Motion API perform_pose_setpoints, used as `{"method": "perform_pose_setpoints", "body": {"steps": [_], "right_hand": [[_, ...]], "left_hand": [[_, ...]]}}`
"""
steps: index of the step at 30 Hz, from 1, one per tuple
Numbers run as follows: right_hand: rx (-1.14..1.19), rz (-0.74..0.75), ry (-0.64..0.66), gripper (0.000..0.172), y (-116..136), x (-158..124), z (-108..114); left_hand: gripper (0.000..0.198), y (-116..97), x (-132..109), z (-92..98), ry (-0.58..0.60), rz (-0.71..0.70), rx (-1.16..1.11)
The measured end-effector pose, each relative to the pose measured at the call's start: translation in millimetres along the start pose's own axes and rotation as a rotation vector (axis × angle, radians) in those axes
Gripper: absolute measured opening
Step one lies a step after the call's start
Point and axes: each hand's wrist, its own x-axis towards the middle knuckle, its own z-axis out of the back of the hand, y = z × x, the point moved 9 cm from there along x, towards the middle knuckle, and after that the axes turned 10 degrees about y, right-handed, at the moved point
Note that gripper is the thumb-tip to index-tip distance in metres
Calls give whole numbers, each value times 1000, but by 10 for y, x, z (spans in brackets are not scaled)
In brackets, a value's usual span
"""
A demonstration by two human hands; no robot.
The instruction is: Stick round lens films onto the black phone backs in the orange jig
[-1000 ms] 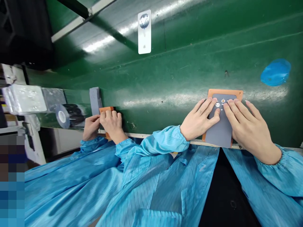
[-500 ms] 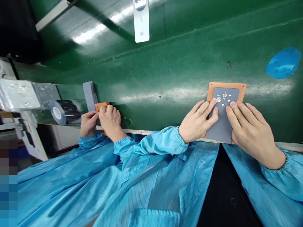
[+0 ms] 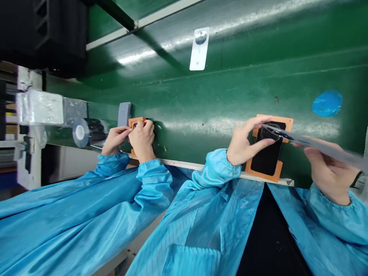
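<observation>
In front of me an orange frame (image 3: 277, 171) lies at the table's near edge, with a black plate (image 3: 263, 161) inside it. My right hand (image 3: 327, 176) grips a thin grey panel (image 3: 349, 157) between thumb and fingers, lifted off the frame and seen almost edge-on, blurred. The panel's far end hangs over the top of the black plate. My left hand (image 3: 244, 140) rests at the frame's left side, thumb and index finger spread apart, the index near the panel's far end. Whether it touches the panel I cannot tell.
On the left, a co-worker's hands (image 3: 142, 140) work at another orange frame (image 3: 140, 119), beside stacked grey panels (image 3: 124, 114). Further left are a black tape roll (image 3: 86, 132) and plastic-wrapped packs (image 3: 46, 107). A white plate (image 3: 199, 53) and blue patch (image 3: 327, 103) lie farther back.
The grey panel, pressed flat under both hands before, is now raised and tilted to the right in my right hand, uncovering the black plate. My left fingers have spread. The view has shifted.
</observation>
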Motion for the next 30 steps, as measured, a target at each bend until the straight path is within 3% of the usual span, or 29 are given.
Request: {"method": "perform_pose_setpoints", "body": {"steps": [2,3,7,14,20,25,28,30], "right_hand": [[351,-120,-153,17,-302,-40,70],[488,-179,-164,14,-445,-47,34],[641,-368,-5,19,-784,-35,-187],[439,-273,251,46,-739,16,-336],[583,-330,120,29,-848,16,-296],[582,-275,169,25,-869,22,-317],[665,-357,87,20,-867,-6,-289],[816,-427,-52,15,-823,-22,-248]], "left_hand": [[42,-13,32,-158,-92,26,-212],[39,-33,46,-228,-123,27,-283],[26,-207,107,-346,-146,-38,-282],[11,-455,115,-341,-145,-217,-96],[19,-471,109,-425,-130,-206,108],[22,-488,83,-408,-162,-251,256],[24,-427,124,-390,-61,-221,284],[29,-325,214,-351,54,-129,239]]}}
